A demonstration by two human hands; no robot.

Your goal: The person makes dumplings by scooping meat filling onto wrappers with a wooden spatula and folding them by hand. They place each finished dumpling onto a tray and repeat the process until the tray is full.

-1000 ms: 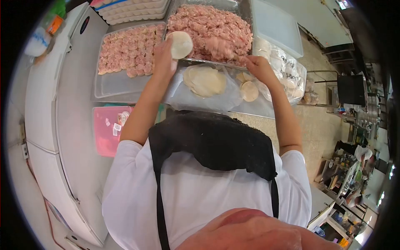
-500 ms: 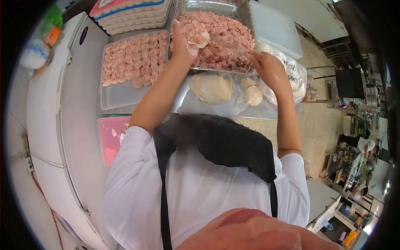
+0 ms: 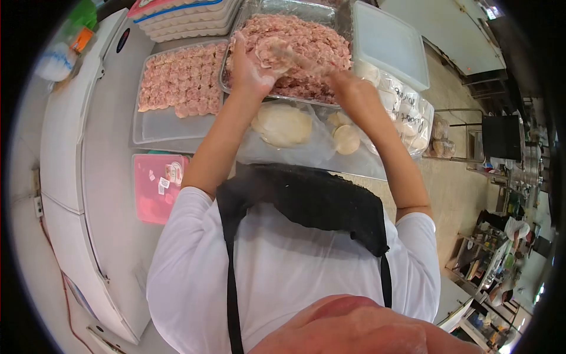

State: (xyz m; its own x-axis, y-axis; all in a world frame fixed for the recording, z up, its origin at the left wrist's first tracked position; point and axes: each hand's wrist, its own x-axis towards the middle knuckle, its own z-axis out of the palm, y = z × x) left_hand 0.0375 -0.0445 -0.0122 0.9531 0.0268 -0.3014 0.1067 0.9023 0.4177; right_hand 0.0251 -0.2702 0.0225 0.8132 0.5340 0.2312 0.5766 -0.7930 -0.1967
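Note:
My left hand [image 3: 250, 74] is cupped over the left side of a metal tray [image 3: 283, 8] heaped with pink minced meat [image 3: 330, 44]. A round, pale dumpling wrapper [image 3: 285, 68] with minced meat on it lies in this hand. My right hand [image 3: 352, 93] grips a narrow, flat spatula [image 3: 306, 64], its blade smeared by motion and its tip at the meat on the wrapper. Below the tray, a stack of round wrappers [image 3: 282, 125] sits on a clear plastic bag, with a few loose wrappers [image 3: 346, 140] to its right.
To the left, a plastic tray [image 3: 171, 131] holds rows of filled dumplings [image 3: 183, 79]. Stacked trays [image 3: 188, 20] stand behind it. A pink lid [image 3: 154, 197] lies nearer me. On the right are a translucent lid [image 3: 392, 44] and bagged wrappers [image 3: 407, 109]. A white refrigerator [image 3: 112, 177] borders the left.
My right hand has moved left, bringing the spatula to the wrapper in my left hand. The view has shifted slightly, so the trays appear a little further left.

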